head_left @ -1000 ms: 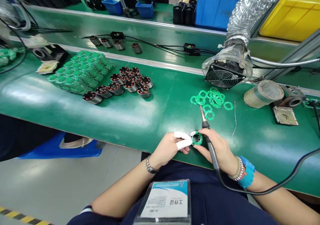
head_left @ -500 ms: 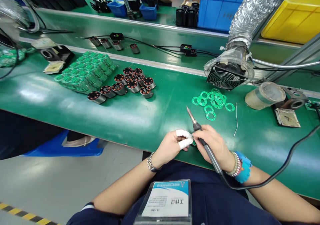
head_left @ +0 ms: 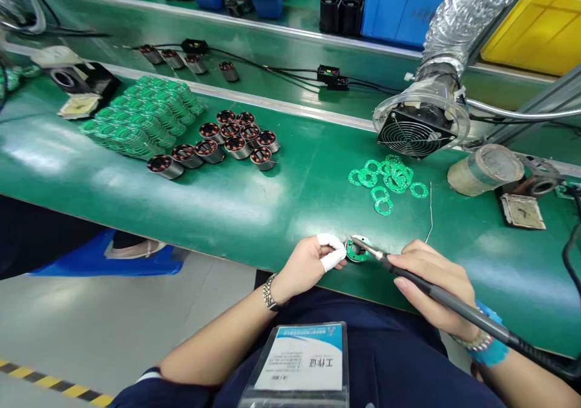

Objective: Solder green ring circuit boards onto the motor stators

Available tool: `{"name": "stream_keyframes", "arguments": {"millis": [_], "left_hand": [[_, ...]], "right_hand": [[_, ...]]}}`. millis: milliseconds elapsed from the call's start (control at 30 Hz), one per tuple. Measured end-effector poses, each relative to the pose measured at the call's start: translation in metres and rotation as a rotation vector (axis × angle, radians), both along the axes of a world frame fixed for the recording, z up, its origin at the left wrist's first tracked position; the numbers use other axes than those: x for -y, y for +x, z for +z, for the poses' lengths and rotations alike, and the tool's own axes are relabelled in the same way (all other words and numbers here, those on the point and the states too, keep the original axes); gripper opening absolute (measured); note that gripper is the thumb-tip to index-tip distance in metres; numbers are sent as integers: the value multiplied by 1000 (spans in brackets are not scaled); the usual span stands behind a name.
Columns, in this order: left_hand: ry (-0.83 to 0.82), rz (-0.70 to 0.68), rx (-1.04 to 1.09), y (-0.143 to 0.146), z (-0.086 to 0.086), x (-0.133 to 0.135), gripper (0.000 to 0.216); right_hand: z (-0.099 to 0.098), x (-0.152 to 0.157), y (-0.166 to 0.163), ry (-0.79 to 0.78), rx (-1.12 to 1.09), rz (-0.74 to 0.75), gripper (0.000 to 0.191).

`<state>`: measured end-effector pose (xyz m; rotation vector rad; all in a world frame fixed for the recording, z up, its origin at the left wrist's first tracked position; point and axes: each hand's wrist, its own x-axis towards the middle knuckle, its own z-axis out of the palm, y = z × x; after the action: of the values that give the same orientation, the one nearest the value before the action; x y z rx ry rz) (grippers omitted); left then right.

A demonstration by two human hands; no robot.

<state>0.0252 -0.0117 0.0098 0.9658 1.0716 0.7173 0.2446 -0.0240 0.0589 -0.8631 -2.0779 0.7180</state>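
Near the table's front edge, a motor stator topped by a green ring circuit board [head_left: 352, 255] lies beside my left hand. My left hand [head_left: 313, 261], with white covers on thumb and forefinger, is closed on the stator's left edge; whether a thin wire is also pinched there I cannot tell. My right hand [head_left: 438, 284] grips a soldering iron [head_left: 424, 285] by its dark handle. The iron's metal tip reaches left over the board, close to its upper left rim. Loose green ring boards [head_left: 394, 175] lie beyond my hands.
Copper-wound stators [head_left: 236, 147] and stacked green rings [head_left: 140, 120] stand to the left. A fan on a foil duct [head_left: 411, 135] hangs at the back right. A jar [head_left: 483, 171], a sponge stand [head_left: 521, 211] and solder wire [head_left: 431, 211] are on the right.
My right hand has moved right and the iron has swung round, so its tip now points left over the ring board. The board has come into clear view. My left hand stays nearly in place.
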Motion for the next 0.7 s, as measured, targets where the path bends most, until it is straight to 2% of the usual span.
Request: {"name": "stream_keyframes", "arguments": {"millis": [167, 700], "left_hand": [[-9, 17, -13, 1, -2, 0, 9], [-3, 28, -15, 3, -4, 0, 8]], "right_hand": [[4, 3, -1, -49, 19, 6, 27], [2, 2, -1, -33, 9, 45, 30]]}}
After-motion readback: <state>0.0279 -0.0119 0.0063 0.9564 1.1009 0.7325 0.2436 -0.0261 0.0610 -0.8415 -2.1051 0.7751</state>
